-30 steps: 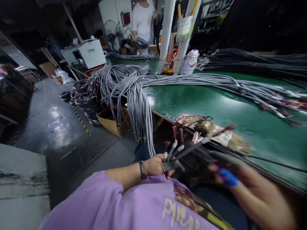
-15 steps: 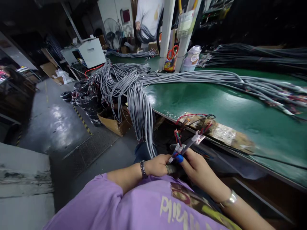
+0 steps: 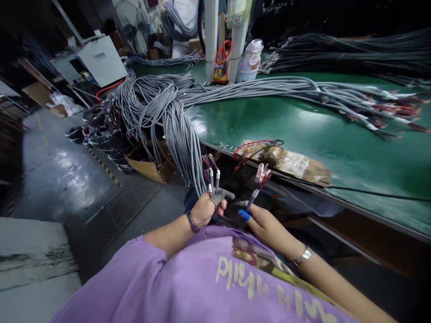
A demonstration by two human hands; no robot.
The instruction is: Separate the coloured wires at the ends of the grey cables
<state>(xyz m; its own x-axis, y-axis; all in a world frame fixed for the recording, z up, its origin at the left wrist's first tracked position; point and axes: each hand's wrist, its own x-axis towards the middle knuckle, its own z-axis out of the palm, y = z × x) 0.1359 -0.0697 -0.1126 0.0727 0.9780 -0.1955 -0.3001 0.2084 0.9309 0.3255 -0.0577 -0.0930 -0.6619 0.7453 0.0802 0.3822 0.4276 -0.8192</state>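
Note:
My left hand (image 3: 204,209), its thumb in a grey finger cover, is closed around grey cable ends (image 3: 217,180). Their white-wrapped tips and thin coloured wires point up above the fist. To the right, my right hand (image 3: 262,220) pinches another grey cable (image 3: 251,201) between the blue-covered thumb and the fingers. Red and dark wires fan out of its white-wrapped end, with a pale pink piece (image 3: 261,174) at the top that I cannot make out. A thick bundle of grey cables (image 3: 183,139) hangs off the table edge behind my left hand.
The green table (image 3: 242,119) carries long grey cables (image 3: 269,87), and dark cables (image 3: 336,54) lie further back. A taped cardboard strip (image 3: 296,166) sits along the near edge. Behind stand a bottle (image 3: 251,60), orange-handled scissors (image 3: 222,51) and posts. An open carton (image 3: 148,168) is below.
My hands have moved apart from where they met. The left now holds its cable ends upright near the hanging bundle; the right keeps one cable. The view has shifted, so the table appears further left and higher.

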